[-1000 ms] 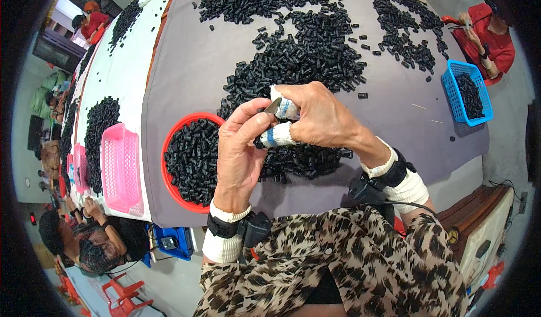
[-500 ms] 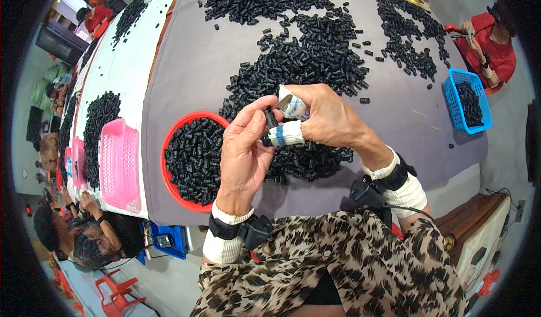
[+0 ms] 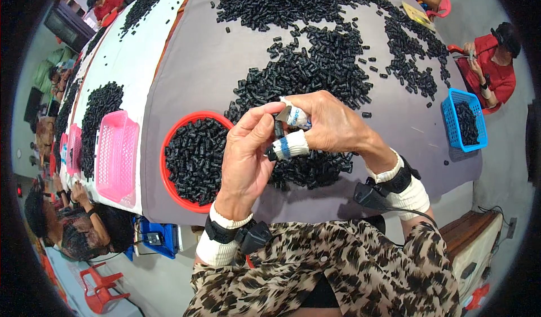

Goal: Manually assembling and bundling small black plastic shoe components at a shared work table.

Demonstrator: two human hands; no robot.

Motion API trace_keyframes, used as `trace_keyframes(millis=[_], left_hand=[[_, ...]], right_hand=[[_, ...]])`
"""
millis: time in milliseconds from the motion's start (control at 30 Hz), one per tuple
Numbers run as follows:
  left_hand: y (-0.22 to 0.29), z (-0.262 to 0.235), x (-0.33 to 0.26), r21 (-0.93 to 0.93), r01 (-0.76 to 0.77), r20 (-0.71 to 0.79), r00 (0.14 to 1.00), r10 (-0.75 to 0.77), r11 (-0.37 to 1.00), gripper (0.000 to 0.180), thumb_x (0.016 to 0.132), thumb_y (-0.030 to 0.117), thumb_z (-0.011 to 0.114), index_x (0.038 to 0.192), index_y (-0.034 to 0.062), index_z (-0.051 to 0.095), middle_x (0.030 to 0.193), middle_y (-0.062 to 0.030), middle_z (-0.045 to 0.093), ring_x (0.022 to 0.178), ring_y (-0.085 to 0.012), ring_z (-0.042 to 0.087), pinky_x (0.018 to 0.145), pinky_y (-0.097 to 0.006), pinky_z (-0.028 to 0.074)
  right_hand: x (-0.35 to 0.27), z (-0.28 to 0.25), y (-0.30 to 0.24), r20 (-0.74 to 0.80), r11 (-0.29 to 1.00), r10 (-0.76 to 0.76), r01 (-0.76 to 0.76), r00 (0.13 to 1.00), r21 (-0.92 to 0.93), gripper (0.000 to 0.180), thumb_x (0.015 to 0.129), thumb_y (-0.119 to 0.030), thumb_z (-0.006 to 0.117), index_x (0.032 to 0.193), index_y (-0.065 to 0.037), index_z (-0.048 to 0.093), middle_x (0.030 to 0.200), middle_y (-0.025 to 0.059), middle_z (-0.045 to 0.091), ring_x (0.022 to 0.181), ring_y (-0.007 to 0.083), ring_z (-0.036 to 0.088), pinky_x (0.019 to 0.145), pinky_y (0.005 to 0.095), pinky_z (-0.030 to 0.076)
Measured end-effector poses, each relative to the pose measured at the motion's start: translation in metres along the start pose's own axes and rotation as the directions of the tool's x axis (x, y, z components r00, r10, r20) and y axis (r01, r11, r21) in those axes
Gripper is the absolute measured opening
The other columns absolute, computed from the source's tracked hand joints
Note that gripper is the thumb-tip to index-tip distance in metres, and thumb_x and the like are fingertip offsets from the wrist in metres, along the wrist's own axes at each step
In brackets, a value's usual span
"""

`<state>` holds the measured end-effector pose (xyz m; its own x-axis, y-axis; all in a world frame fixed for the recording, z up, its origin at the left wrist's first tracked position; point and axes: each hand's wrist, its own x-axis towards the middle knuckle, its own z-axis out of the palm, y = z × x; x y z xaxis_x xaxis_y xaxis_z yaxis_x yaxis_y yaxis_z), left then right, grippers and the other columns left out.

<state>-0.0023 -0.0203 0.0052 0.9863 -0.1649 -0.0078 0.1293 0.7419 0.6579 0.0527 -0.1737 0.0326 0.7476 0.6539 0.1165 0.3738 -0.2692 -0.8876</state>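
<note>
My left hand (image 3: 245, 153) pinches a small black cylindrical piece (image 3: 279, 130) upright between thumb and fingertips. My right hand (image 3: 338, 123) is closed round a short blade (image 3: 283, 114) whose grip is wrapped in white material with blue print (image 3: 297, 117). The blade lies at the top end of the black piece; whether it cuts in I cannot tell. A white knitted sleeve with a blue stripe (image 3: 288, 146) covers my right thumb, which is dark at its tip. Both hands are above a large heap of similar black pieces (image 3: 304, 72), beside a round red basin (image 3: 165, 168) full of them.
Farther heaps of black pieces (image 3: 276, 1) spread over the grey cloth (image 3: 197, 52). A blue basket (image 3: 465, 147) holds more at the right edge, near a person in red (image 3: 493, 63). Pink baskets (image 3: 116, 190) stand left on white cloth, where another person (image 3: 73, 221) sits.
The blade has come down onto the top end of the black piece, which now stands more upright. The whole view has shifted slightly.
</note>
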Motion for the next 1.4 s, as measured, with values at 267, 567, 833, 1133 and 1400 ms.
trace_keyframes(millis=[267, 567, 833, 1133, 1400], left_hand=[[0.002, -0.001, -0.001, 0.069, -0.016, -0.020, 1.000, 0.017, 0.997, 0.022, 0.088, 0.014, 0.054, 0.105, -0.0001, 0.057, 0.092, -0.0047, 0.061, 0.083, -0.0098, 0.058, 0.075, -0.024, 0.048], [0.001, 0.003, 0.000, 0.139, -0.030, -0.064, 0.997, 0.039, 0.990, 0.021, 0.088, 0.013, 0.054, 0.104, -0.0003, 0.058, 0.088, -0.0028, 0.060, 0.079, -0.0076, 0.057, 0.072, -0.022, 0.047], [0.000, 0.001, 0.000, 0.154, -0.054, -0.065, 0.996, 0.065, 0.987, 0.017, 0.087, 0.011, 0.055, 0.100, -0.0003, 0.058, 0.086, -0.0030, 0.060, 0.077, -0.0073, 0.056, 0.071, -0.022, 0.047], [0.002, 0.015, -0.001, 0.171, -0.073, -0.117, 0.989, 0.094, 0.983, 0.019, 0.088, 0.011, 0.054, 0.102, -0.0006, 0.058, 0.083, -0.0016, 0.059, 0.071, -0.0048, 0.053, 0.066, -0.020, 0.045], [0.000, 0.006, -0.002, 0.167, -0.075, -0.066, 0.994, 0.087, 0.983, 0.019, 0.088, 0.011, 0.054, 0.103, -0.0007, 0.058, 0.076, 0.0020, 0.055, 0.066, -0.0028, 0.048, 0.063, -0.019, 0.042]], right_hand=[[0.002, 0.002, -0.001, 0.009, 0.998, -0.024, 0.025, 1.000, -0.050, 0.039, 0.064, -0.033, 0.073, 0.077, 0.000, 0.057, 0.064, 0.0076, 0.057, 0.057, 0.0167, 0.053, 0.055, 0.0314, 0.043], [-0.001, 0.001, -0.001, 0.005, 0.998, -0.010, 0.010, 1.000, -0.066, 0.038, 0.066, -0.034, 0.072, 0.077, -0.001, 0.057, 0.065, 0.0086, 0.058, 0.057, 0.0188, 0.054, 0.055, 0.0323, 0.043], [-0.001, 0.003, 0.000, 0.007, 0.997, -0.054, 0.055, 0.998, -0.057, 0.034, 0.070, -0.032, 0.068, 0.078, -0.001, 0.057, 0.063, 0.0107, 0.058, 0.054, 0.0229, 0.055, 0.052, 0.0342, 0.043], [-0.002, 0.001, 0.002, -0.004, 0.998, -0.047, 0.047, 0.999, -0.035, 0.037, 0.069, -0.028, 0.073, 0.089, -0.001, 0.058, 0.065, 0.0034, 0.054, 0.059, 0.0103, 0.049, 0.054, 0.0277, 0.041], [-0.003, 0.001, 0.001, 0.001, 0.997, -0.033, 0.033, 0.999, -0.070, 0.037, 0.068, -0.029, 0.073, 0.088, -0.001, 0.058, 0.064, 0.0034, 0.054, 0.058, 0.0104, 0.049, 0.052, 0.0279, 0.041]])
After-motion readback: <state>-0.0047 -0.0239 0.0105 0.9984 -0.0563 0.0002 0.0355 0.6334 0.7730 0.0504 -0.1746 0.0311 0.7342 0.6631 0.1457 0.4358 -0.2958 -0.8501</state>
